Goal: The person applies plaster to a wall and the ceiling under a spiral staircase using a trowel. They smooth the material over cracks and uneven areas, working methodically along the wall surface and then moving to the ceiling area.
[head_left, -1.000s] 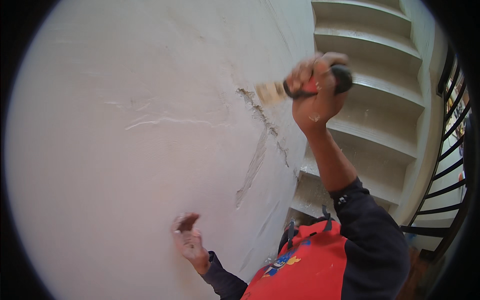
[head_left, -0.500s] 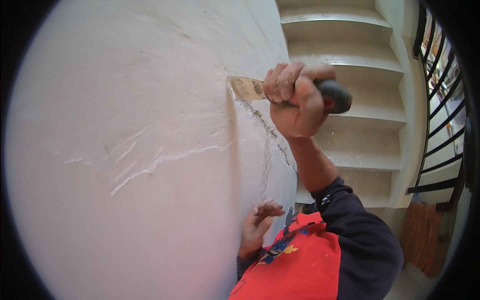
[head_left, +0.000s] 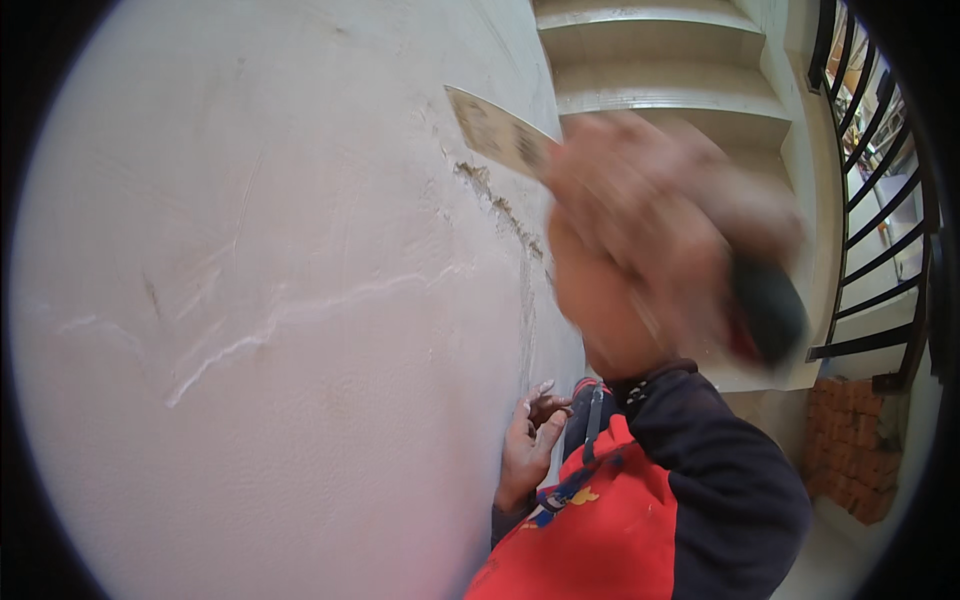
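Observation:
A putty knife (head_left: pixel 500 130) with a wide, stained metal blade and a dark handle is in my right hand (head_left: pixel 650 215), whose fingers are wrapped round it and blurred by motion. The blade points up and left across the pale plastered wall (head_left: pixel 250 480); I cannot tell whether its edge touches the surface. Just below the blade, a rough, chipped crack (head_left: pixel 500 210) runs down the wall. Low beside the wall, my left hand (head_left: pixel 530 440) has loosely bent fingers, whitened with dust, and a thumb held apart. Nothing shows in it.
Pale stairs (head_left: pixel 660 85) rise beyond my right hand. A black metal railing (head_left: pixel 875 200) runs along the right side. Reddish bricks (head_left: pixel 850 450) are stacked at the lower right. A raised, jagged plaster line (head_left: pixel 230 350) crosses the wall at left.
My right hand has swung to the right and lower, tilting the putty knife so its blade slants upward. More of the chipped crack shows. My left hand sits slightly farther right.

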The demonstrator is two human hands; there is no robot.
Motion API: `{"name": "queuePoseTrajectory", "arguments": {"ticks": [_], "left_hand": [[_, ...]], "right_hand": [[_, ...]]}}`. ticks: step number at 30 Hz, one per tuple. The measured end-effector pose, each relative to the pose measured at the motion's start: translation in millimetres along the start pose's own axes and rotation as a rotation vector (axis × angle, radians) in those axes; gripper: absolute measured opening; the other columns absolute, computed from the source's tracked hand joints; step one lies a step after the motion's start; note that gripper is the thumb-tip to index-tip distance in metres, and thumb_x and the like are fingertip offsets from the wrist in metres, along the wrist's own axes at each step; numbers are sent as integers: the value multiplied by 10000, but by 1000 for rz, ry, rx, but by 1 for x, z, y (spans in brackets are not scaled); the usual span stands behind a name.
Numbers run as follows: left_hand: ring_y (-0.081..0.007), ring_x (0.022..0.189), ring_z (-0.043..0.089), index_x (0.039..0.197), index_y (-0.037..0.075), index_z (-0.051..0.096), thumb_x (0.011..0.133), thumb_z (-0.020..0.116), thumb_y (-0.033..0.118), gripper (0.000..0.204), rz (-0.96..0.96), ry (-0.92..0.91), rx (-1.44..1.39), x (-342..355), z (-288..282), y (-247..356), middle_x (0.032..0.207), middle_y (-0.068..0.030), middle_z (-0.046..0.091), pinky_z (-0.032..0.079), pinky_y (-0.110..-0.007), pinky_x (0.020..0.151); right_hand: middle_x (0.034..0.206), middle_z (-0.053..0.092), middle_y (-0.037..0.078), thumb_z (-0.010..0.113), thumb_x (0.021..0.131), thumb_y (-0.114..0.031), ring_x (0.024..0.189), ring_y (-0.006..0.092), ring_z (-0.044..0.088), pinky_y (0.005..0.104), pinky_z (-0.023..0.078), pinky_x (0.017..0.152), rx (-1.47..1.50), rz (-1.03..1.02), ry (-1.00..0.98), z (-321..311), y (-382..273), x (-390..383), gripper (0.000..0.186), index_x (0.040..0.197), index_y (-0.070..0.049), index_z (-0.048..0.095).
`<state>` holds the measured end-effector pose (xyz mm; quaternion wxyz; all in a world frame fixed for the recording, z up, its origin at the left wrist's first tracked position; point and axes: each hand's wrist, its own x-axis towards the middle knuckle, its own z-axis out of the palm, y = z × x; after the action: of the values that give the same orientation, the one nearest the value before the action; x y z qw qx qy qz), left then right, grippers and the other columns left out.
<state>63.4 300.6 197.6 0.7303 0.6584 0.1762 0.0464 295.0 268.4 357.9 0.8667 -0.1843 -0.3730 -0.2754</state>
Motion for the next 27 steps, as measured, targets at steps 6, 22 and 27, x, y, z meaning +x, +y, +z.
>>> {"name": "queuePoseTrajectory", "arguments": {"ticks": [6,22,27], "left_hand": [[-144,928,570,1289,-35,380,927,547,107,424,13,5,27,-3,0,-16,998,-94,591,464,-279,835],[-134,848,578,1257,-47,410,919,555,90,393,72,4,66,5,0,-21,915,-81,601,454,-271,817],[-138,860,569,1268,-40,406,917,551,84,400,3,18,58,3,6,-18,916,-86,594,458,-273,805]], "right_hand": [[621,475,53,512,825,-18,512,133,444,285,403,485,112,-109,-7,4,-10,-10,120,776,-64,412],[610,398,43,433,862,-46,508,137,352,301,340,482,101,-137,-25,-5,-13,-8,96,817,-100,369],[603,403,13,452,856,-50,495,117,365,284,349,468,4,-114,-16,-3,-3,-8,134,762,-118,385]]}}
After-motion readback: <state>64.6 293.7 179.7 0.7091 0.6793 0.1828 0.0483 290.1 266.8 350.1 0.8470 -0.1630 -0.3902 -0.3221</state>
